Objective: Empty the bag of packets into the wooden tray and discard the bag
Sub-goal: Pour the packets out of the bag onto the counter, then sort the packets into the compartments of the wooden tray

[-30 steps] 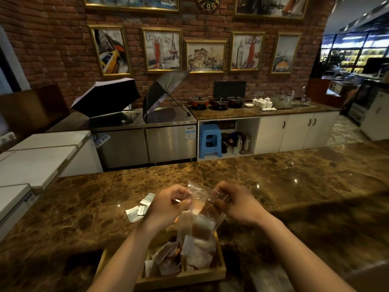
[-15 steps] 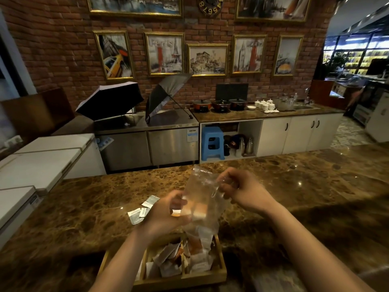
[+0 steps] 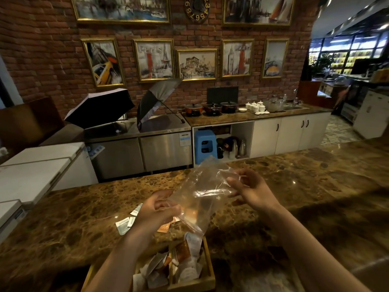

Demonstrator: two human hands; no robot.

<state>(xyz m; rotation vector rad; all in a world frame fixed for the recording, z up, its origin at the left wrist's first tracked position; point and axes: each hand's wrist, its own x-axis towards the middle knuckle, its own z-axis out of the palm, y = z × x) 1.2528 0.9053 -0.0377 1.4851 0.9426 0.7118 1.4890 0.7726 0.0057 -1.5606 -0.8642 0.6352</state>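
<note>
Bag: clear crinkled plastic bag (image 3: pixel 202 192) tilted over near wooden tray (image 3: pixel 208 268); white and orange packets (image 3: pixel 187 264) inside tray
Left hand (image 3: pixel 155 213): grasping bag's lower left side
Right hand (image 3: pixel 252 190): pinching bag's far right end

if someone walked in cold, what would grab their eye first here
Front and centre, both hands hold a clear plastic bag upended over the wooden tray, the left hand at its lower side, the right hand at its upper end, packets heaped below. Behind, two open umbrellas sit on the steel counter under framed pictures on red brick.

Both hands raised — left hand (image 3: pixel 156 209) pinching, right hand (image 3: pixel 251 189) half-curled.
</note>
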